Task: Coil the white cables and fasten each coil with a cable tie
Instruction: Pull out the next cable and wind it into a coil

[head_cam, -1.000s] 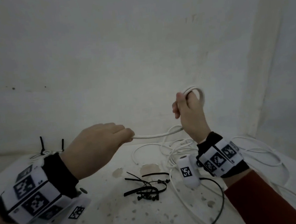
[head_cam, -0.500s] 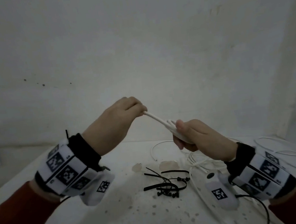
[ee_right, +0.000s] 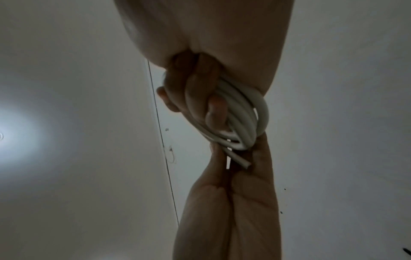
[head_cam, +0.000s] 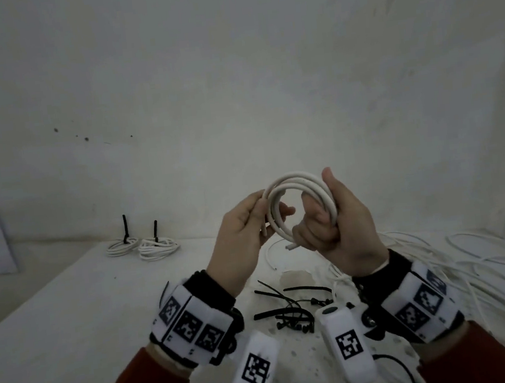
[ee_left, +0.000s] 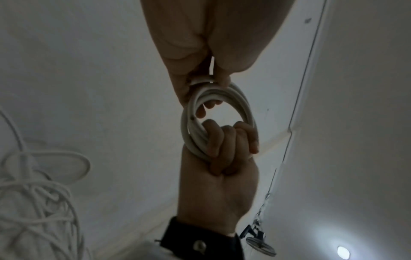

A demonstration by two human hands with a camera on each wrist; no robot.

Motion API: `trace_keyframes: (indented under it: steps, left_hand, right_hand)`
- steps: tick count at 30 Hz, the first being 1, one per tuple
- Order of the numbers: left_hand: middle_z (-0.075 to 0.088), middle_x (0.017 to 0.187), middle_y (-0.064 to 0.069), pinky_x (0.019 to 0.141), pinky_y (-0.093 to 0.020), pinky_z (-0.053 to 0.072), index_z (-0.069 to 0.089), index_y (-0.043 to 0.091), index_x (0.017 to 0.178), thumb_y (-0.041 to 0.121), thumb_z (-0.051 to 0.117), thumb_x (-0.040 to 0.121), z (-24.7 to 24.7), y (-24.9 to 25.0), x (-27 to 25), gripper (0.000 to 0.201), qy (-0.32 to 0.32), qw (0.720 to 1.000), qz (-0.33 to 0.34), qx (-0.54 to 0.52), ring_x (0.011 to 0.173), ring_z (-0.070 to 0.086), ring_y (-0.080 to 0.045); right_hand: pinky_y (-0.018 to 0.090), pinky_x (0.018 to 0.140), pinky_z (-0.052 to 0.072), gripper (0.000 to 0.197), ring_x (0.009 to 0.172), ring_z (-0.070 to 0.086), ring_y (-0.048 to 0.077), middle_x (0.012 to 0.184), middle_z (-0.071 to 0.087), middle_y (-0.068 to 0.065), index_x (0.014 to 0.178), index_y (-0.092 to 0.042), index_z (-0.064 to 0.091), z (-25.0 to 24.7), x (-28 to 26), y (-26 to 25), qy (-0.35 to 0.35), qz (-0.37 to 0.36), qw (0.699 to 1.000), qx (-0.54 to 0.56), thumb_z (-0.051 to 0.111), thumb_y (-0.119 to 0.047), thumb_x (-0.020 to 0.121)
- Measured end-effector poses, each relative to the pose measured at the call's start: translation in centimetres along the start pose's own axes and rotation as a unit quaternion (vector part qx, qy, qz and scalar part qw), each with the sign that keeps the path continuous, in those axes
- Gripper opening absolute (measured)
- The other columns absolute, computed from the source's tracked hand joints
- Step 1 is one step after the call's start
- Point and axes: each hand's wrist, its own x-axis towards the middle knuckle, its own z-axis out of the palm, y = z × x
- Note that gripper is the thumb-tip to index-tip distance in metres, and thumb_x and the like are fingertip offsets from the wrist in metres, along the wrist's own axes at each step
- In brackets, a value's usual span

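While both hands are raised above the table (head_cam: 71,319), a small white cable coil (head_cam: 301,208) hangs between them. The right hand (head_cam: 339,229) has its fingers (ee_left: 224,140) curled through the ring and closed round its right side, thumb up. The left hand (head_cam: 240,239) pinches the coil's left edge between thumb and fingers, and one cut cable end (ee_right: 239,161) pokes out by that hand. Below them lie loose black cable ties (head_cam: 291,309), with a tangle of uncoiled white cables (head_cam: 458,263) spreading to the right. At the far left corner sit two finished coils (head_cam: 143,248), each with a black tie standing up.
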Motion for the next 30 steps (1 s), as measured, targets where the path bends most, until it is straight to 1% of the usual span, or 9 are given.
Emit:
trace_keyframes:
  steps: [7, 10, 13, 15, 17, 19, 22, 26, 30]
  left_hand:
    - [0.047, 0.062, 0.001, 0.064, -0.022, 0.041, 0.062, 0.004, 0.093, 0.023, 0.029, 0.103, 0.9, -0.3, 0.5, 0.04, 0.024, 0.99, -0.076, -0.114, 0.059, 0.044, -0.01]
    - [0.038, 0.055, 0.001, 0.061, -0.023, 0.04, 0.057, 0.004, 0.084, 0.033, 0.028, 0.102, 0.6, -0.4, 0.6, 0.045, 0.028, 0.979, -0.127, -0.156, 0.052, 0.041, -0.011]
    - [0.034, 0.051, 0.003, 0.059, -0.024, 0.041, 0.053, 0.007, 0.078, 0.035, 0.029, 0.102, -0.5, -1.0, 0.2, 0.044, 0.028, 0.969, -0.184, -0.165, 0.048, 0.038, -0.011]
    - [0.033, 0.051, 0.004, 0.056, -0.023, 0.038, 0.05, 0.009, 0.077, 0.035, 0.029, 0.102, -1.6, -1.6, -0.1, 0.042, 0.028, 0.963, -0.214, -0.161, 0.046, 0.034, -0.009]
    - [0.033, 0.05, 0.006, 0.052, -0.021, 0.035, 0.048, 0.01, 0.075, 0.033, 0.028, 0.103, -3.1, -2.2, -0.5, 0.041, 0.043, 0.967, -0.219, -0.126, 0.043, 0.032, -0.007]
    - [0.033, 0.048, 0.009, 0.051, -0.02, 0.032, 0.048, 0.011, 0.074, 0.032, 0.027, 0.103, -4.7, -2.9, -1.0, 0.041, 0.068, 0.974, -0.207, -0.07, 0.042, 0.03, -0.006]
    - [0.034, 0.046, 0.011, 0.051, -0.021, 0.03, 0.048, 0.011, 0.074, 0.031, 0.028, 0.104, -7.0, -3.7, -1.7, 0.042, 0.102, 0.976, -0.194, 0.005, 0.042, 0.03, -0.004]
    - [0.035, 0.043, 0.012, 0.052, -0.022, 0.029, 0.049, 0.011, 0.073, 0.029, 0.027, 0.104, -8.8, -4.4, -2.3, 0.042, 0.131, 0.97, -0.193, 0.067, 0.041, 0.03, -0.004]
    - [0.035, 0.043, 0.012, 0.05, -0.022, 0.03, 0.05, 0.011, 0.072, 0.029, 0.027, 0.104, -9.2, -4.8, -2.5, 0.043, 0.141, 0.966, -0.197, 0.09, 0.041, 0.029, -0.005]
  right_hand:
    - [0.022, 0.041, 0.02, 0.067, 0.034, 0.021, 0.015, 0.036, 0.025, -0.002, 0.039, -0.02, 0.042, 1.7, 0.6, 1.9, 0.253, -0.052, 0.966, -0.019, 0.027, -0.037, 0.102]
    - [0.025, 0.043, 0.023, 0.058, 0.036, 0.029, 0.011, 0.04, 0.034, -0.005, 0.046, -0.019, 0.042, 1.9, 0.8, 2.9, 0.301, -0.049, 0.952, -0.022, 0.03, -0.034, 0.101]
    - [0.024, 0.045, 0.026, 0.051, 0.036, 0.032, 0.006, 0.042, 0.038, -0.007, 0.054, -0.017, 0.042, 2.0, 0.5, 4.0, 0.299, -0.013, 0.953, -0.042, 0.031, -0.032, 0.101]
    - [0.024, 0.046, 0.029, 0.051, 0.039, 0.034, 0.009, 0.044, 0.04, -0.004, 0.056, -0.015, 0.046, 1.7, 0.1, 5.0, 0.263, 0.013, 0.959, -0.101, 0.029, -0.032, 0.102]
    - [0.025, 0.054, 0.038, 0.049, 0.052, 0.046, 0.012, 0.057, 0.054, -0.002, 0.07, -0.009, 0.056, 0.9, -0.4, 6.2, 0.218, 0.04, 0.952, -0.211, 0.029, -0.033, 0.103]
    - [0.027, 0.062, 0.042, 0.033, 0.065, 0.052, 0.014, 0.076, 0.062, 0.0, 0.088, -0.006, 0.058, -0.2, -0.9, 7.5, 0.166, 0.105, 0.932, -0.305, 0.037, -0.028, 0.101]
    - [0.018, 0.056, 0.043, 0.009, 0.062, 0.053, 0.009, 0.079, 0.064, -0.002, 0.091, -0.014, 0.057, -1.6, -2.0, 8.3, 0.02, 0.205, 0.895, -0.397, 0.049, -0.013, 0.096]
    - [0.01, 0.063, 0.041, 0.01, 0.069, 0.055, -0.004, 0.08, 0.06, -0.018, 0.094, -0.024, 0.066, -1.8, -3.9, 8.3, -0.276, 0.179, 0.745, -0.58, 0.06, -0.017, 0.091]
    - [0.017, 0.07, 0.042, 0.022, 0.085, 0.051, 0.009, 0.1, 0.054, -0.009, 0.102, -0.029, 0.069, -0.9, -4.6, 9.0, -0.44, 0.165, 0.61, -0.638, 0.067, -0.014, 0.085]
